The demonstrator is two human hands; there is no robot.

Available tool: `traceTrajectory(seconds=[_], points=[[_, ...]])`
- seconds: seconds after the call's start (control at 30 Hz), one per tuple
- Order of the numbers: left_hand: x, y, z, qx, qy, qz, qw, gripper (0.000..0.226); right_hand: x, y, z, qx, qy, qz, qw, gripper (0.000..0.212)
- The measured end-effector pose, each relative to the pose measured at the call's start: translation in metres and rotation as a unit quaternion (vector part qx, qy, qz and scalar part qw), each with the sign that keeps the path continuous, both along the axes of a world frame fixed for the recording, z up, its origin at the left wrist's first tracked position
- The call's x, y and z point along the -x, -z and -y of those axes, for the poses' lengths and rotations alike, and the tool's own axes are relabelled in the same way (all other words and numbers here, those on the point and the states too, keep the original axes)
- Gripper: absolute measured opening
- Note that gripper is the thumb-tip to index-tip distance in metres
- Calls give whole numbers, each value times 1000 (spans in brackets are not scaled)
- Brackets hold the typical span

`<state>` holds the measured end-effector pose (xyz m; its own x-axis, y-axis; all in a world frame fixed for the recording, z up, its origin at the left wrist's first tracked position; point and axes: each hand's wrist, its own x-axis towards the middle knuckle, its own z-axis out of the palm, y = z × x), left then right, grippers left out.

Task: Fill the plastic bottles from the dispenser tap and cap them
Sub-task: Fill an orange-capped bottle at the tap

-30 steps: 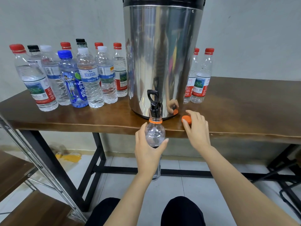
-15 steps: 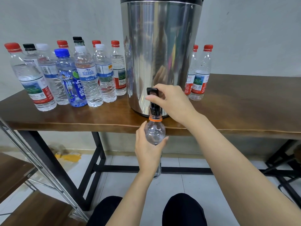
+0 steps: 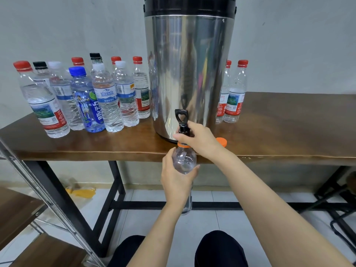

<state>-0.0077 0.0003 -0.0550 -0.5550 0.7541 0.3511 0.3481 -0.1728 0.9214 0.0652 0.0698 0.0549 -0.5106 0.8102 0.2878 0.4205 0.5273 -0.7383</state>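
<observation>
Head view: the clear plastic bottle (image 3: 184,160) hangs off the front edge of the table (image 3: 289,132), at 6 o'clock from the steel dispenser (image 3: 189,74). Its long axis is upright. The open mouth and its orange neck ring point to 12 o'clock, straight under the black tap (image 3: 181,120), and the base points down at the floor. The tap's looped handle stands upright.

The left hand (image 3: 176,182) comes up from 6 o'clock and wraps the bottle's upper body, thumb on the left and fingers curled round the right side. The right hand (image 3: 200,139) reaches in from 4 o'clock with the forearm sloping up across the table edge. Its fingers are curled round the lower part of the tap, just above the neck ring, and the thumb tip lies near the ring. The two hands sit close, one above the other, without touching.

An orange cap (image 3: 221,141) lies on the table at 3 o'clock from the right hand, partly hidden behind it.

The table is dark brown wood on a black metal frame. At 9 o'clock from the dispenser stands a cluster of capped bottles (image 3: 107,97) with red, black, white and blue caps. At 3 o'clock stand two red-capped bottles (image 3: 234,93), close together. Behind is a pale grey wall, and below is a light tiled floor. A metal-framed wooden shelf unit (image 3: 28,209) fills the 8 o'clock corner, and dark-clothed knees show at 6 o'clock.
</observation>
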Motion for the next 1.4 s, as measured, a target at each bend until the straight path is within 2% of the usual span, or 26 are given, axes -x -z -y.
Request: traceTrajectory(seconds=[0.43,0.5,0.57,0.63,0.73,0.87,1.03,1.23,1.33,1.4], points=[[-5,0,18,-17,11,12,1000,77,-6,2,19,23,-2,-13,1000,30],[-5,0,19,-18,12,12,1000,77,-7,0,20,26,-3,3,1000,32],[-4,1,19,-18,14,11,1000,77,-10,-9,20,7,0,50,999,12],[-2,1,19,-15,15,7,1000,78,-13,-22,20,-24,23,77,996,21],[0,2,18,-14,14,4,1000,80,-15,-42,24,-95,54,29,994,35],[-1,2,17,-12,10,10,1000,82,-8,-49,21,-150,41,25,987,17],[0,2,16,-14,14,15,1000,82,-9,-55,15,-145,5,13,989,12],[1,2,14,-29,21,18,999,80,-13,-55,6,-133,-46,-18,990,15],[-2,2,14,-34,21,25,999,80,-12,-38,10,-191,-22,-86,978,15],[-3,2,13,-36,22,31,999,80,-10,-24,14,-264,0,-129,956,14]])
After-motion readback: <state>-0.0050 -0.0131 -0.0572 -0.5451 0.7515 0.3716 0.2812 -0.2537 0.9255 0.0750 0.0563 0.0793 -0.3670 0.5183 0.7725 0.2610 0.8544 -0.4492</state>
